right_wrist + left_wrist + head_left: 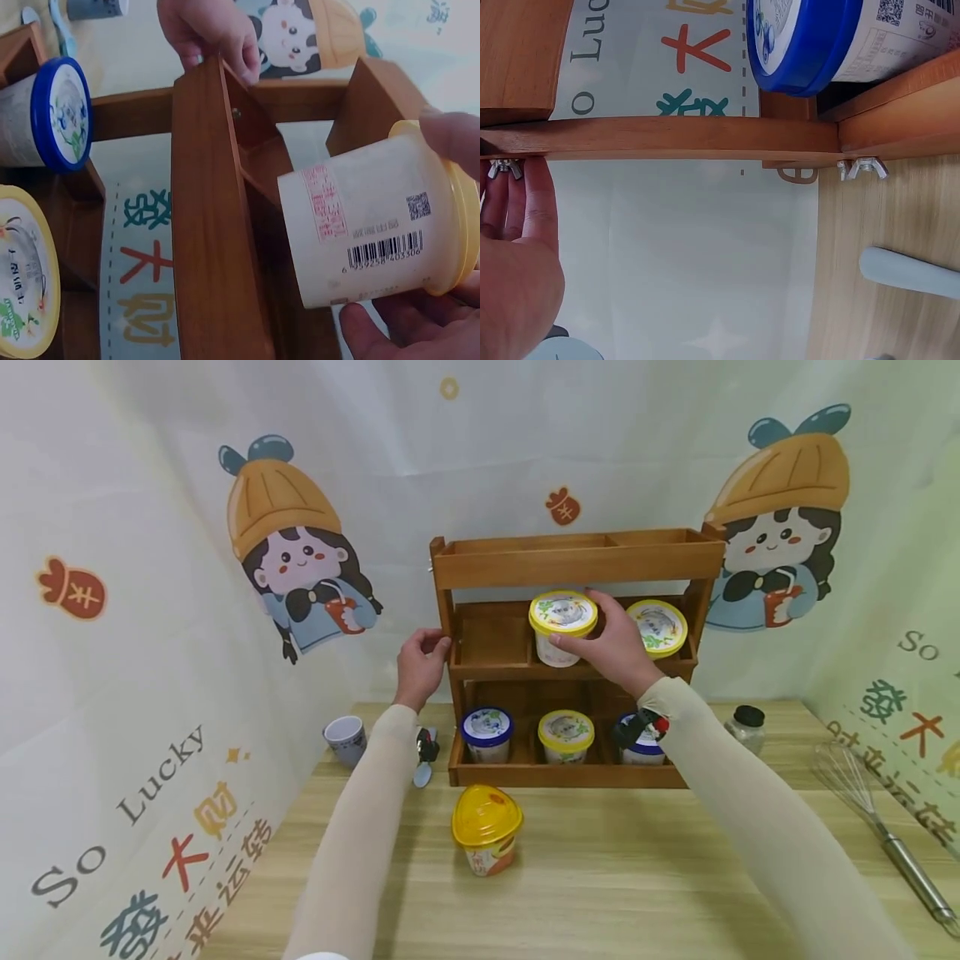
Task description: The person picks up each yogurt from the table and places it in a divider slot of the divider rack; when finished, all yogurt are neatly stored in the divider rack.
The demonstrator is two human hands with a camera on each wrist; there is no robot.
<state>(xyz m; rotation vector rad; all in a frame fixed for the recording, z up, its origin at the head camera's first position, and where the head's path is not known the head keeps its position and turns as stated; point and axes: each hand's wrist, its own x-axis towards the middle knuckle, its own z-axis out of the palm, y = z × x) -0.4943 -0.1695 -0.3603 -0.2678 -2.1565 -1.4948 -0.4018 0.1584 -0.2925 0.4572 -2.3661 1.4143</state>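
My right hand [621,647] grips a white paper tub with a yellow lid [558,645] by its lid rim, at the middle tier of a wooden rack [577,566]. In the right wrist view the tub's barcode side [360,232] is tilted over the tier's front board [206,217]. My left hand [422,667] holds the rack's left side at the same tier, its fingers by a wing nut [506,166] in the left wrist view. Another yellow-lidded tub [657,628] leans in the right part of that tier, partly behind my right hand.
On the bottom tier sit a blue-lidded tub [487,735], a yellow-lidded tub [566,737] and another blue-lidded tub [643,750]. A yellow-topped cup [487,829] stands before the rack. Around it are a patterned cup [346,741], a black-capped jar [747,731] and a whisk [885,835].
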